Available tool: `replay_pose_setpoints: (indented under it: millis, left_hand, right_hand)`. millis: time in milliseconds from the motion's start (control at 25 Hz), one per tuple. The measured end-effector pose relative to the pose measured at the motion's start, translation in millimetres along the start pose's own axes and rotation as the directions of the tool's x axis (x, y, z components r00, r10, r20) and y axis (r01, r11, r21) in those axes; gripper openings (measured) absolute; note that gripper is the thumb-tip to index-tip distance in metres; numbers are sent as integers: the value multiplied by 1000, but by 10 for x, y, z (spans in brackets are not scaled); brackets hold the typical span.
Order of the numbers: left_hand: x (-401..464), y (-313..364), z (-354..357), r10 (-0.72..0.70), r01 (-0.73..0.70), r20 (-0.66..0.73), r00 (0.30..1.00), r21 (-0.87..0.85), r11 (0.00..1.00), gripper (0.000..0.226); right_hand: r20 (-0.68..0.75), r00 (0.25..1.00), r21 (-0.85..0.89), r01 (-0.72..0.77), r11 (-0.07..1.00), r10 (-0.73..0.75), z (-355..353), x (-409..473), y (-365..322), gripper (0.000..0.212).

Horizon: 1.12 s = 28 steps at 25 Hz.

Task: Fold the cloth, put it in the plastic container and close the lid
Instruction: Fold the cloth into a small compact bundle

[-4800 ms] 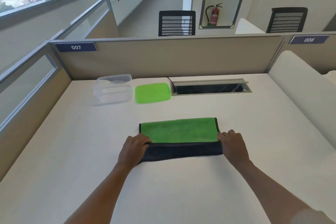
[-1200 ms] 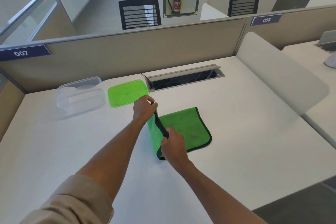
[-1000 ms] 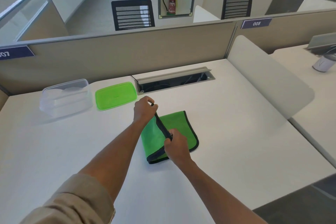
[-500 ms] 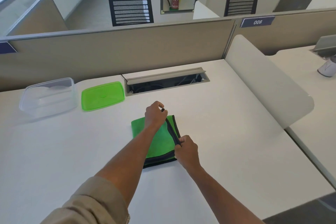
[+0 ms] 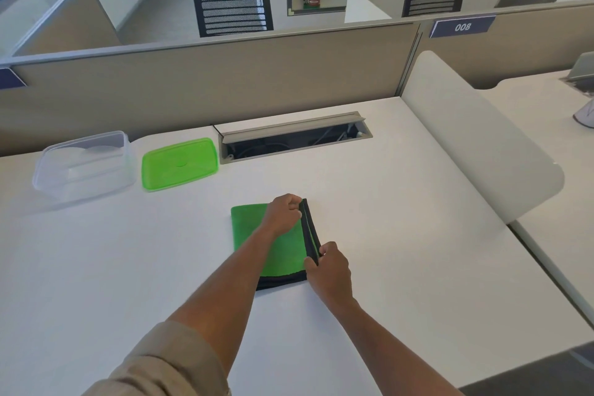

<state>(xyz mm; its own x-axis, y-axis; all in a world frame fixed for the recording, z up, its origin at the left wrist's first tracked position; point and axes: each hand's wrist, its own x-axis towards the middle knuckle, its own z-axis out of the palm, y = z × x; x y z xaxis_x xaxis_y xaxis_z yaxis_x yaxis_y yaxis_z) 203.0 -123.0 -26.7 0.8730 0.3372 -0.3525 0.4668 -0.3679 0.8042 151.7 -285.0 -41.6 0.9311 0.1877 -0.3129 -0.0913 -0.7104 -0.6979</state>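
A green cloth (image 5: 249,228) with a black border lies folded into a small rectangle on the white desk (image 5: 401,235). My left hand (image 5: 284,214) pinches the far end of its right edge. My right hand (image 5: 328,270) pinches the near end of that same edge, where the black borders line up. A clear plastic container (image 5: 85,165) stands open at the back left, and its green lid (image 5: 180,162) lies flat just to its right. My left forearm covers part of the cloth.
An open cable slot (image 5: 295,140) is sunk into the desk behind the cloth. A beige partition (image 5: 225,77) runs along the back and a white divider panel (image 5: 475,135) bounds the right side. The desk's front right edge (image 5: 514,360) drops to the floor.
Both hands carried the cloth's left half over to the right, folding it in half again onto itself. The hands now hold the stacked edges on the right side.
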Motion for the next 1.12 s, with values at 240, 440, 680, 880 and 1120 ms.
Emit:
replay_pose_setpoints:
  millis: [240,440,680,880,1120]
  left_hand:
    - [-242,-49,-44,96,-96,-7,995,15,995,43]
    - [-580,-441,-66,246,-146,-239,939,371,917,47]
    - [-823,-839,-92,222,-7,-241,945,662,749,69]
    - [-800,-927,-58,168,-27,-122,978,727,686,69]
    - [-745,-1004,-75,112,-20,-77,991,727,686,74]
  right_hand:
    - [23,997,-51,69,996,-68,28,27,5,27]
    - [-59,990,-45,123,991,-125,40,2,36,23]
    - [-30,836,-389,496,776,-548,231,32,-85,50]
    - [350,781,-485,623,613,-517,462,281,-192,62]
    - [368,748,-567,651,504,-552,434,463,43,65]
